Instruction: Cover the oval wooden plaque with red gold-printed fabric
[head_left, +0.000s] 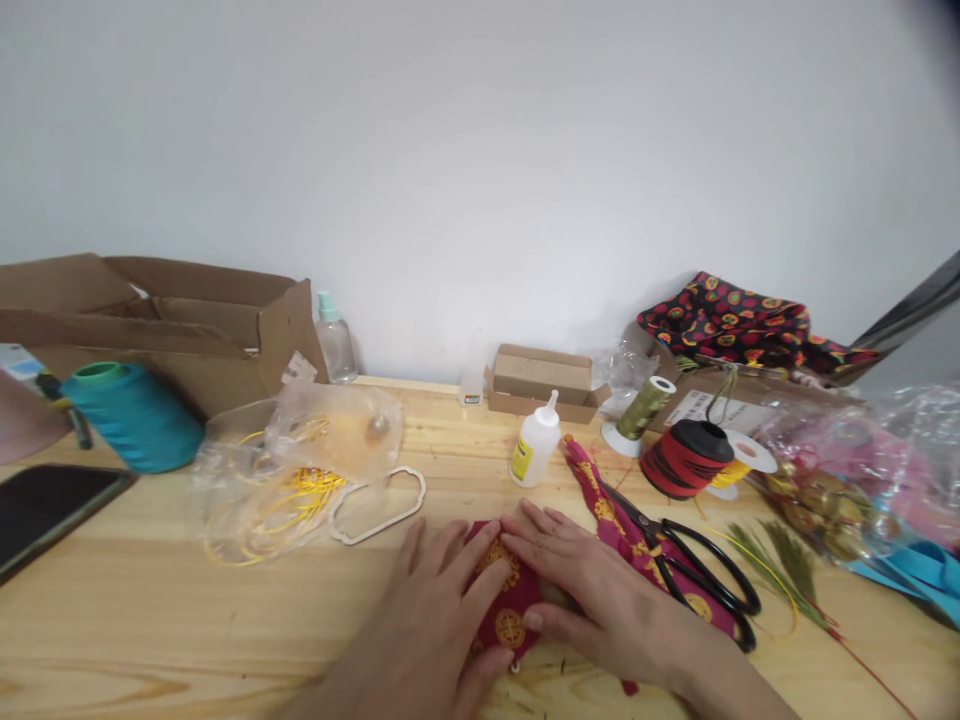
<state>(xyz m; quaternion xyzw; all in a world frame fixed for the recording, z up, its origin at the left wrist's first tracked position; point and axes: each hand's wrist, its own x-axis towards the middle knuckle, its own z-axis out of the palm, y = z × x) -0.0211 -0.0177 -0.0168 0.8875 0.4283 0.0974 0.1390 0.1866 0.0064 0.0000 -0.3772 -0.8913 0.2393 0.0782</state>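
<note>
A piece of dark red fabric (510,627) with gold round motifs lies flat on the wooden table. My left hand (450,610) rests across its left side, fingers stretched out and slightly spread. From the right, my right hand (574,580) presses on the fabric, with its fingers extended and the thumb apart. Part of the cloth is hidden under both hands. Just beyond stands a white glue bottle (535,447) with a yellow label. Black-handled scissors (679,565) lie to the right on another strip of the red fabric (596,490). A white scalloped frame (377,507) is left of the hands.
Clear bags with yellow cord (300,475), a teal thread cone (135,418) and a phone (60,510) lie left. Cardboard boxes (541,378) stand by the wall. Right are red-black cord (686,458), a green-gold spool (646,408), green tassels (784,560) and plastic bags (840,480).
</note>
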